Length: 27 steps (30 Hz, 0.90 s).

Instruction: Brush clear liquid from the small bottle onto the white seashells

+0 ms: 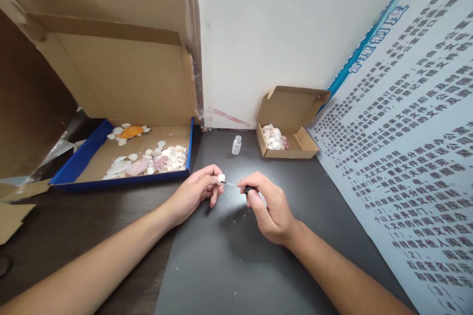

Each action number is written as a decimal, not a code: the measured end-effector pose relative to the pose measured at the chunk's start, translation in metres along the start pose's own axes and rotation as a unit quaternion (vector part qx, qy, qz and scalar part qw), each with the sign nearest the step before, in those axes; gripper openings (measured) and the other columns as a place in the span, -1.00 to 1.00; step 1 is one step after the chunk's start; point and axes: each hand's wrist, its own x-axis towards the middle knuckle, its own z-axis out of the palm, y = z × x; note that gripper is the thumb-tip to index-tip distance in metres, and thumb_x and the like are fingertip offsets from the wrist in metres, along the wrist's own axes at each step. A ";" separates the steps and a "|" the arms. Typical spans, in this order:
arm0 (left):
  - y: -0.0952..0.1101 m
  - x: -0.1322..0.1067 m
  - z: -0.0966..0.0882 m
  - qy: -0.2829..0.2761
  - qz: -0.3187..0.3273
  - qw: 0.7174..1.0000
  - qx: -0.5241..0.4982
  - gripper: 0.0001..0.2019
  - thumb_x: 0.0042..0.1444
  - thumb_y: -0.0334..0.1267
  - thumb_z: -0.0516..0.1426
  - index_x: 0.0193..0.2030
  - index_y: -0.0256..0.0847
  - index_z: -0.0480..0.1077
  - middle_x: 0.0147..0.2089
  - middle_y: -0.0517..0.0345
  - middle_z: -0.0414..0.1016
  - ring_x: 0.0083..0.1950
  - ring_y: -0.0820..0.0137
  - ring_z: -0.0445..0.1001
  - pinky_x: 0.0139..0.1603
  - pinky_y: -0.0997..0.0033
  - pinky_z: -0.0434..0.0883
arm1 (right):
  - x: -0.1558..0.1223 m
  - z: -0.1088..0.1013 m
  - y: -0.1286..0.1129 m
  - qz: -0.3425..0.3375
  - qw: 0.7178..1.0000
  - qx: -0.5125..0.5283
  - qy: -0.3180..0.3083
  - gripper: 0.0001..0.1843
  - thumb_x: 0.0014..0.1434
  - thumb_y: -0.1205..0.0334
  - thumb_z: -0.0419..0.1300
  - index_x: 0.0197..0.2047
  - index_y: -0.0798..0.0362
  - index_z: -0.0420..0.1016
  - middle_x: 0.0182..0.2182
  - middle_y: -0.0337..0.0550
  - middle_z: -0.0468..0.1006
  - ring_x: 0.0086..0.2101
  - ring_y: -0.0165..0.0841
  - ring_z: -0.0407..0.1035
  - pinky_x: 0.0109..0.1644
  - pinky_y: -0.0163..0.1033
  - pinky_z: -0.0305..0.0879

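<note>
Between the thumb and fingers of my left hand (197,189) is a small white seashell (221,178), raised above the dark table. My right hand (269,206) grips the black cap of a small applicator brush (232,184). The brush's thin tip points left and reaches the shell's edge; whether it touches I cannot tell. Behind both hands stands a small clear bottle (236,145), upright and without a cap, with some marking on its side.
A blue-edged cardboard box (88,155) at left holds white and pink shells and an orange shell (131,132). A smaller open carton (288,152) with shells stands at back right. A printed poster (406,108) lines the right side. White specks lie on the black mat (221,266).
</note>
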 end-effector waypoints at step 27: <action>-0.002 0.002 -0.004 -0.011 -0.029 0.999 0.019 -0.80 0.15 -0.14 0.10 -0.34 -0.23 0.25 -0.47 0.27 0.29 -0.52 0.55 0.22 -0.46 0.54 0.20 | 0.001 0.006 0.006 0.040 0.998 0.043 0.021 -0.78 0.32 0.33 -0.07 -0.07 0.06 0.37 -0.37 -0.16 0.45 -0.40 -0.40 0.37 -0.31 -0.30 0.31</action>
